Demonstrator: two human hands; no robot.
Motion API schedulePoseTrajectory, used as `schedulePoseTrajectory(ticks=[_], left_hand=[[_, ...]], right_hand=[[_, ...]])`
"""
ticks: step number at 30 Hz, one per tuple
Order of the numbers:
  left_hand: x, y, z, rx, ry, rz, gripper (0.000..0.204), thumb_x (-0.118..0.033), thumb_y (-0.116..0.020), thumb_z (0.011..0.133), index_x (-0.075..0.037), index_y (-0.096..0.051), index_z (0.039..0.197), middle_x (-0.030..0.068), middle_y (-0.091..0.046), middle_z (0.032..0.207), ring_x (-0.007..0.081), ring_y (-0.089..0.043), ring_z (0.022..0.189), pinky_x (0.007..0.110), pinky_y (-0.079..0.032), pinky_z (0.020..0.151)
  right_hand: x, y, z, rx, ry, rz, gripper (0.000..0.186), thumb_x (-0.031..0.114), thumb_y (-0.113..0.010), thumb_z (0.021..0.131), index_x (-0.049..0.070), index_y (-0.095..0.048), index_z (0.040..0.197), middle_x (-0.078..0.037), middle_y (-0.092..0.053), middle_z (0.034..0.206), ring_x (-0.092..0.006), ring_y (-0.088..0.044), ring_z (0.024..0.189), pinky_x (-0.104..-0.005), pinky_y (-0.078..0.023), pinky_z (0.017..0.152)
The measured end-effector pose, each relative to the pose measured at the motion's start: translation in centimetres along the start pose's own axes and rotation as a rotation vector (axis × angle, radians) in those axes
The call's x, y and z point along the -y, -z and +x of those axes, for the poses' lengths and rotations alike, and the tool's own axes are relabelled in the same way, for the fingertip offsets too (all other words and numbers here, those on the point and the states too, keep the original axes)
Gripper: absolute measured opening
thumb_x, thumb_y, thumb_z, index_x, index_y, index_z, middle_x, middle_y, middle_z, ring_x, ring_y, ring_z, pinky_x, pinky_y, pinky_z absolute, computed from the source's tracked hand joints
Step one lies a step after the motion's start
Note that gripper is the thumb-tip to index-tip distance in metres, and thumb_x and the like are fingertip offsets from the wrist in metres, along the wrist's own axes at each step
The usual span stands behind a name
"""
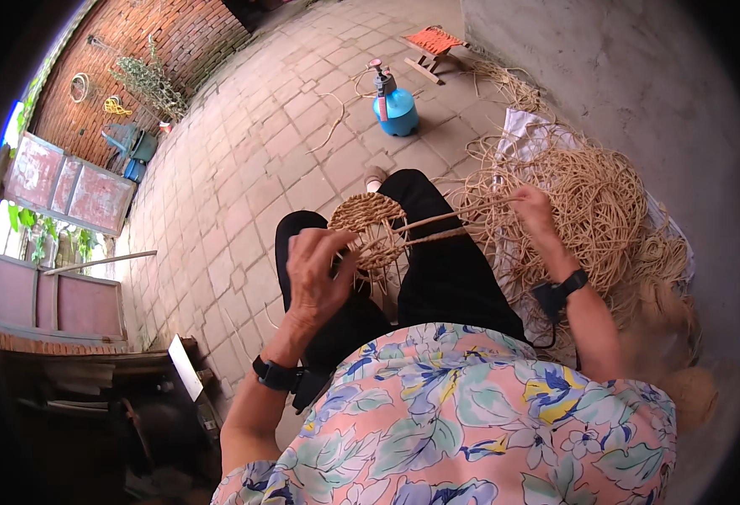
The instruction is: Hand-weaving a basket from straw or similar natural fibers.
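On my lap, above black trousers, rests a small round woven straw piece (365, 210). Its far part is tightly woven; open ribs show on the near part. My left hand (312, 268) grips its left edge with curled fingers, and the thumb points toward the weave. Two strands of twisted straw cord (447, 220) run from the piece to the right. Out at that side my right hand (538, 215) is closed on the upper strand and holds it nearly straight. The far end of the lower strand is hard to make out against the pile.
A big tangled heap of straw cord (593, 198) lies on a white cloth (521, 126) to my right, by a grey wall (639, 76). Ahead on the paved floor (244, 194) stand a blue pump sprayer (397, 114) and a folding stool (434, 40) with an orange seat.
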State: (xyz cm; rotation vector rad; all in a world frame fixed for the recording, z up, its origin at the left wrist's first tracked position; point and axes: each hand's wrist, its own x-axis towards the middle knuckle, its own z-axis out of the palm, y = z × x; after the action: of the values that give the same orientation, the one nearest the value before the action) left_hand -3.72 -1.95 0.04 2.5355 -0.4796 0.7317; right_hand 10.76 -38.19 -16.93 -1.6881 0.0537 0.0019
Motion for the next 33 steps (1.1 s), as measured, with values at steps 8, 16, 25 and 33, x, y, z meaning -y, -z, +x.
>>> schedulePoseTrajectory(ticks=[8,16,25,33], left_hand=[[2.7,2.4,-3.5,0.056,0.549,-0.221,0.023,-0.008,-0.068,0.087,-0.005,-0.065,0.11,0.0088,-0.061,0.088,0.021,-0.063,0.08,0.033,-0.051,0.076],[1.4,1.0,-1.1,0.138,0.166,-0.083,0.025,-0.006,-0.071,0.083,-0.007,-0.066,0.108,0.0107,-0.061,0.105,0.0262,-0.063,0.09,0.038,-0.051,0.081],[0.8,2.0,-2.3,0.197,0.063,0.027,0.038,-0.016,-0.082,0.073,-0.009,-0.065,0.107,0.0089,-0.06,0.096,0.0265,-0.061,0.087,0.037,-0.052,0.073],[0.9,-0.1,-2.3,0.27,0.184,-0.023,0.043,-0.011,-0.082,0.073,-0.007,-0.06,0.11,0.0093,-0.059,0.093,0.0234,-0.063,0.079,0.033,-0.053,0.068]], right_hand=[[2.4,6.6,-1.3,0.253,0.088,-0.909,0.045,0.018,-0.073,0.076,0.002,-0.061,0.117,-0.015,-0.064,0.104,-0.0326,-0.063,0.098,-0.0415,-0.051,0.087],[11.0,-9.3,-4.5,0.594,0.733,-0.609,0.03,0.033,-0.064,0.091,0.004,-0.064,0.095,-0.01,-0.06,0.096,-0.0269,-0.059,0.095,-0.0414,-0.043,0.092],[-2.8,14.6,3.4,0.099,-0.421,-1.433,0.033,0.035,-0.064,0.091,0.002,-0.067,0.085,-0.014,-0.065,0.087,-0.0314,-0.062,0.077,-0.0439,-0.049,0.07],[12.0,-8.2,-4.2,0.301,0.814,-0.439,0.02,0.023,-0.068,0.089,0.004,-0.067,0.094,-0.014,-0.067,0.091,-0.0322,-0.065,0.088,-0.0431,-0.05,0.078]])
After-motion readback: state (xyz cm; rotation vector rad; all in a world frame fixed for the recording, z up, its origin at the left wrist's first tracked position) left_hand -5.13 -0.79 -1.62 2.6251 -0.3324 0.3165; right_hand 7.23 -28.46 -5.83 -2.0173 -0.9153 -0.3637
